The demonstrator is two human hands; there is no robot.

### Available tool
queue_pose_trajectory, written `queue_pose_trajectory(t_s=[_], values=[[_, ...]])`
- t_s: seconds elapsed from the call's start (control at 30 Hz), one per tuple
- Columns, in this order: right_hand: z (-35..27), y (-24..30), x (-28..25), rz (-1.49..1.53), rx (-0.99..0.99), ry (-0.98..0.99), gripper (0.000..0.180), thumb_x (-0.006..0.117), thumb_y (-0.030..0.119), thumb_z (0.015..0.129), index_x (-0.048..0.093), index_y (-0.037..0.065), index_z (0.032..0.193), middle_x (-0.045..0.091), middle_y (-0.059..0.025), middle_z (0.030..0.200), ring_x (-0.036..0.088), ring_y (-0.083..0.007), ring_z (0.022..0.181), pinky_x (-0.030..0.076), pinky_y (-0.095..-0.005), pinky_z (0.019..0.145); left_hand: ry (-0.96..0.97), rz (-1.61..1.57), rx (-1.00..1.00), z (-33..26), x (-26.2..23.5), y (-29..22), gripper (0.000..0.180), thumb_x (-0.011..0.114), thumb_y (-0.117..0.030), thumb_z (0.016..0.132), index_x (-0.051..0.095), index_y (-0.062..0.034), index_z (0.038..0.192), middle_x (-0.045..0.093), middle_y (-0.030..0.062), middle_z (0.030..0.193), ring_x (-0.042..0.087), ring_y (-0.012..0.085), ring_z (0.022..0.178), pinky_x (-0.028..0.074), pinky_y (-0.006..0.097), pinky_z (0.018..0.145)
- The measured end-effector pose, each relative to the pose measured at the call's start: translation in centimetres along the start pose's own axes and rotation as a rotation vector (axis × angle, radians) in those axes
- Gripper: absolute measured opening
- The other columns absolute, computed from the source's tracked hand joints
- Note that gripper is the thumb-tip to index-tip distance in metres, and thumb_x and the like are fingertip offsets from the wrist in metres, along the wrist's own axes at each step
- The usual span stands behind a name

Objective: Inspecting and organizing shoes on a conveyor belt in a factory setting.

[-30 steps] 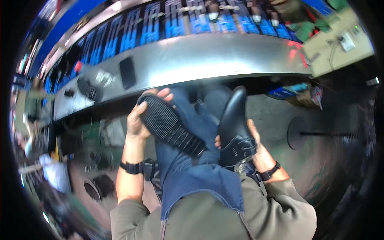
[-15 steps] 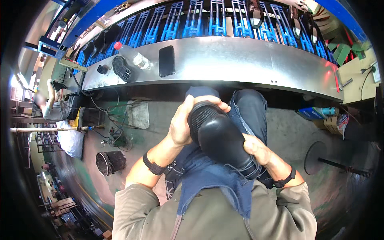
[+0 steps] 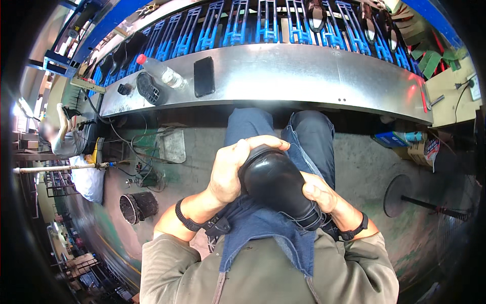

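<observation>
A black lace-up shoe (image 3: 277,183) rests over my lap, its smooth rounded toe turned up and its laces toward my body. My left hand (image 3: 226,171) is closed round the toe end, fingers reaching over the far edge, where a dark sole edge shows. On the shoe's right side, my right hand (image 3: 319,193) grips it near the laces, thumb on top. Most of the sole is hidden. Beneath lies a blue denim apron (image 3: 253,223).
A metal bench (image 3: 283,71) runs across ahead, holding a phone (image 3: 204,76), a bottle (image 3: 172,78) and a loose black sole (image 3: 148,88). Behind it stand blue racks (image 3: 235,25) with shoes. A black bucket (image 3: 139,206) is on the floor at left; a person (image 3: 68,139) sits far left.
The shoe has tilted in my hands: its ridged sole, visible before, has turned mostly out of sight. Both hands keep their hold. The whole view has shifted slightly.
</observation>
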State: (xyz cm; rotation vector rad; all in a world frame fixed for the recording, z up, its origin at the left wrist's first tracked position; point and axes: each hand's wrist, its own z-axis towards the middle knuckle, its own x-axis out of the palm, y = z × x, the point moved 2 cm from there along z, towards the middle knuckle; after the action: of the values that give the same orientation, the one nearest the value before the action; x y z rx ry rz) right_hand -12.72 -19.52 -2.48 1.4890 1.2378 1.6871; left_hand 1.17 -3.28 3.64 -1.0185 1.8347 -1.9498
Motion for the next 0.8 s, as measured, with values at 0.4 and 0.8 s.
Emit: queue_pose_trajectory(t_s=[0.4, 0.8], values=[[0.0, -0.3, -0.4, 0.023, 0.004, 0.009, 0.067, 0.045, 0.047, 0.102, 0.049, -0.009, 0.139, 0.065, -0.0176, 0.123, 0.062, -0.0217, 0.114, 0.047, -0.0338, 0.1, 0.049, 0.018, 0.039, 0.2, 0.1, -0.3, 0.062, 0.03, -0.038, 0.106, 0.063, 0.012, 0.121, 0.067, 0.0227, 0.122, 0.064, 0.0286, 0.112, 0.048, 0.038, 0.103], [-0.2, -1.2, -0.6, 0.074, -0.007, -0.027, 0.065, 0.048, 0.047, 0.102, 0.051, -0.008, 0.135, 0.065, -0.0088, 0.111, 0.06, -0.0125, 0.099, 0.047, -0.0265, 0.085, 0.049, 0.069, 0.011, -0.2, 0.3, 0.1, 0.066, 0.03, -0.043, 0.105, 0.063, 0.0112, 0.122, 0.065, 0.025, 0.124, 0.062, 0.0343, 0.118, 0.046, 0.044, 0.106]])
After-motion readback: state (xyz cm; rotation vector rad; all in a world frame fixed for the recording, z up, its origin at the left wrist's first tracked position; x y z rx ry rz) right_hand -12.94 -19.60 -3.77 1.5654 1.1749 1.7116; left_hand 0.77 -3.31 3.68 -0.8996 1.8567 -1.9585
